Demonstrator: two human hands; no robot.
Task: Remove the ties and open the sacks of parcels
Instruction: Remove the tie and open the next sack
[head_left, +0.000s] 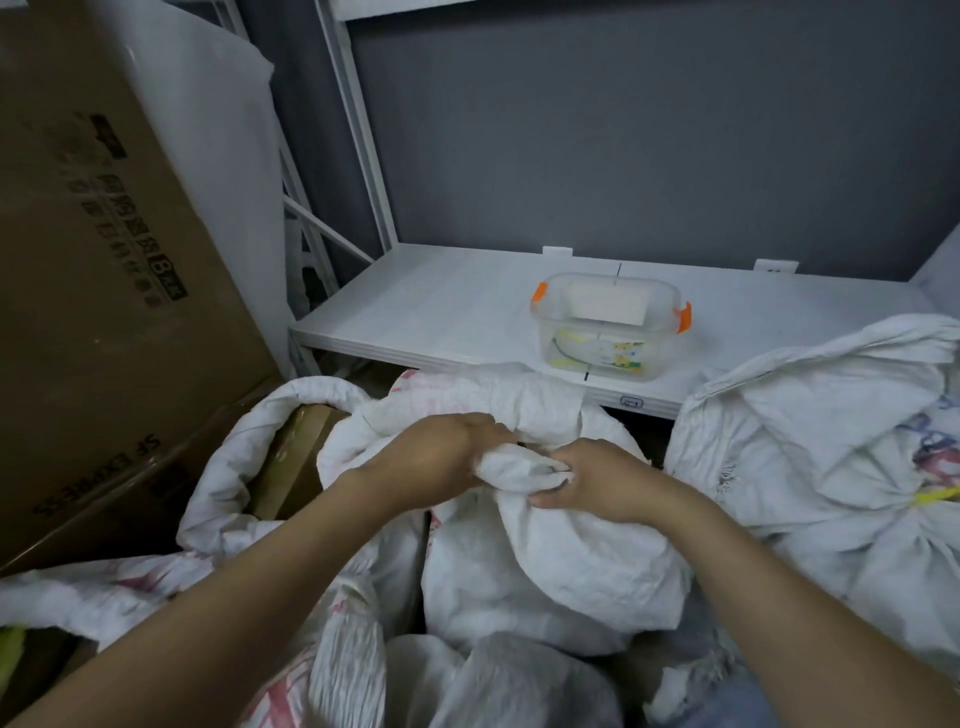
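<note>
A white woven sack (561, 566) stands in front of me with its neck bunched up. My left hand (441, 457) grips the bunched neck from the left. My right hand (592, 478) pinches the same neck from the right, where a dark bit shows between the folds; whether it is a tie I cannot tell. To the right lies another white sack (810, 436), its neck closed with a yellow tie (937, 494). On the left an opened sack (234, 467) shows a brown parcel (291, 462) inside.
A large brown cardboard box (104, 260) leans at the left. A low white shelf (441, 312) behind the sacks carries a clear plastic tub with orange clips (608, 325). More white sacks (353, 649) crowd the floor below my arms.
</note>
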